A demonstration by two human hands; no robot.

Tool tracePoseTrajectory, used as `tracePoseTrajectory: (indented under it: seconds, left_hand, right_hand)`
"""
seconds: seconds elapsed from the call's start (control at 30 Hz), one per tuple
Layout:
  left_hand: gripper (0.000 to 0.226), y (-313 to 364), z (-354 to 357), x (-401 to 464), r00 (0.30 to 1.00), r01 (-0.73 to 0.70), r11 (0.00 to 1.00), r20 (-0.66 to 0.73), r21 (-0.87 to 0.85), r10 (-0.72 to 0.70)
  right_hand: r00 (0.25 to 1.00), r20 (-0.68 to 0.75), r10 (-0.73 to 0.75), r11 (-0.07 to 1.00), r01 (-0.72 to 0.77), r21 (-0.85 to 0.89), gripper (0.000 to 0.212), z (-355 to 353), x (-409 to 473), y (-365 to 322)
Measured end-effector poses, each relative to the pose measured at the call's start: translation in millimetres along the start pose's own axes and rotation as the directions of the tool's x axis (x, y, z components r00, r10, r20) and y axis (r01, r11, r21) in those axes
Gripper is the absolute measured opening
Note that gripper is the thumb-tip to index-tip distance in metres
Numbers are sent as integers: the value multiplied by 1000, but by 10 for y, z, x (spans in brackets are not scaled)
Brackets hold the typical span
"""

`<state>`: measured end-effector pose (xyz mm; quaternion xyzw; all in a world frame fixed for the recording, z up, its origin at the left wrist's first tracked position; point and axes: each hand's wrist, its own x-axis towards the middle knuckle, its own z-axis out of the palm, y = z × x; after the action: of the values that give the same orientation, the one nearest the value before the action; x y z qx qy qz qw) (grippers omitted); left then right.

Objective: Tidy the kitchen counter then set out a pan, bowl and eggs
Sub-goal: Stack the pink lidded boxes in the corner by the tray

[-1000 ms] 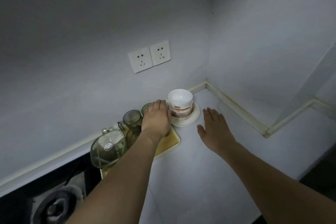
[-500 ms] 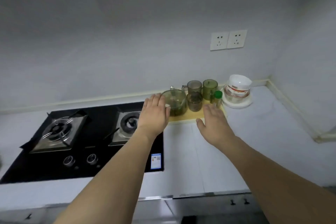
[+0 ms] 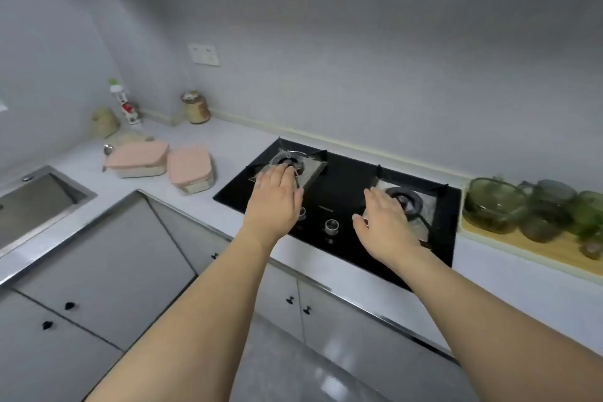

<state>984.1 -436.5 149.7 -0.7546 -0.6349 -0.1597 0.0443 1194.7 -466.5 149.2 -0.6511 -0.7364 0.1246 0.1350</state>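
Note:
My left hand [image 3: 275, 197] hovers palm down over the left burner [image 3: 288, 161] of the black gas hob [image 3: 342, 192], fingers apart and holding nothing. My right hand [image 3: 385, 222] is stretched out flat beside the right burner [image 3: 406, 201], also holding nothing. At the right edge a wooden tray [image 3: 535, 246] carries a green glass teapot [image 3: 492, 202] and several green glass cups [image 3: 554, 209]. No pan, bowl or eggs are in view.
Two pink-lidded containers [image 3: 138, 158] [image 3: 191, 170] sit on the white counter [image 3: 228, 140] left of the hob. A sink [image 3: 29, 202] is at far left. A jar [image 3: 195, 108], a bottle [image 3: 125, 106] and a bag [image 3: 104, 122] stand in the back corner. Cabinet doors [image 3: 107, 268] lie below.
The view has swung left from the right corner with the bowls to the hob and sink side. Both hands have moved left off the tray area and now sit over the burners.

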Motion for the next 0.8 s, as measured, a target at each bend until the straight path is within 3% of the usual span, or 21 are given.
tracePoseTrajectory:
  seconds: [0.17, 0.27, 0.4, 0.6, 0.8]
  left_hand:
    - [53, -1163, -327, -289, 990, 140, 988, -25, -67, -142]
    - [68, -2008, -524, -395, 976, 209, 974, -43, -86, -213]
    - [62, -3035, -598, -595, 942, 330, 937, -28, -117, -335]
    - [52, -3809, -539, -493, 917, 394, 902, 12, -177, -398]
    - [54, -4367, -150, -59, 900, 436, 867, 113, -240, -421]
  right_hand:
    - [996, 49, -81, 994, 77, 71, 60, 462, 253, -1115]
    - [993, 54, -102, 984, 93, 149, 61, 786, 480, -1941]
    - [981, 140, -133, 973, 102, 209, 60, 1181, 706, -2910]
    - [976, 195, -93, 961, 36, 276, 51, 1527, 1124, -3629]
    - [971, 233, 47, 912, -136, 387, 38, 1965, 1870, -3925]
